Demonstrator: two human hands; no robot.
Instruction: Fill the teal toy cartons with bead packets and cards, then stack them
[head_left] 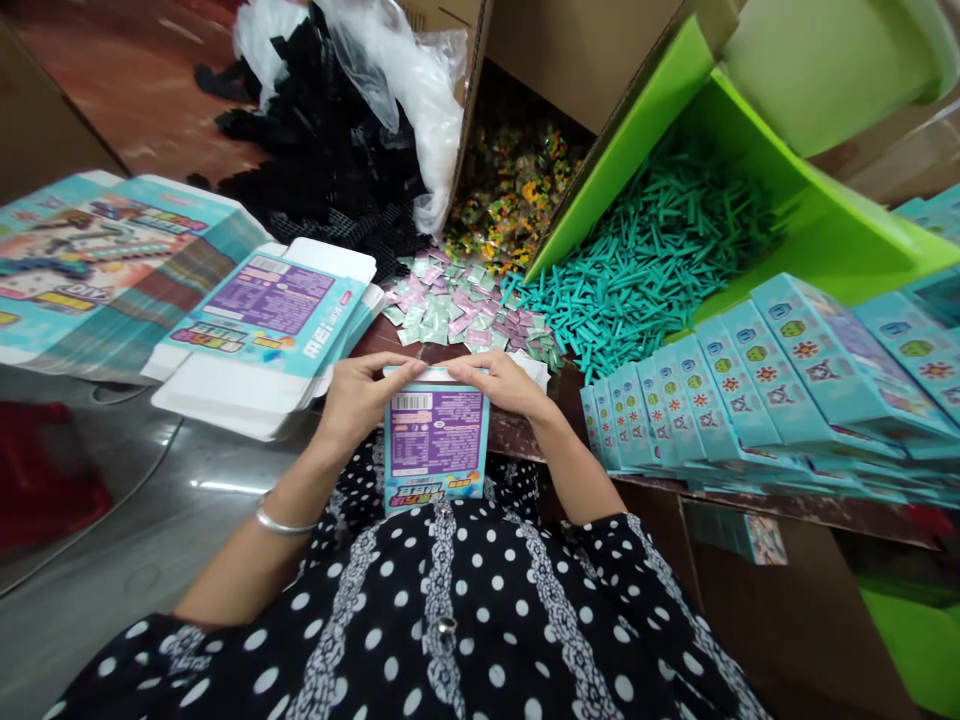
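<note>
A small blue and purple printed carton (437,440) is held upright against my body, its barcode end away from me. My left hand (367,392) grips its far left corner, thumb along the white end flap. At the far right corner my right hand (504,380) does the same, its thumb pointing toward the other one. What the carton contains is hidden. Just beyond my fingers lie small pink and green sachets (457,305) in a loose pile. To the left, close to my left hand, flat unfolded cartons (262,305) are stacked.
Teal sticks (630,260) spill from a lime-green bin (817,215). Rows of blue cartons (720,385) stand on the right. A cardboard box (544,55) holds orange-and-green packets (510,190). Black plastic pieces (337,140) lie by a clear bag (420,90). More flat cartons (112,260) sit far left.
</note>
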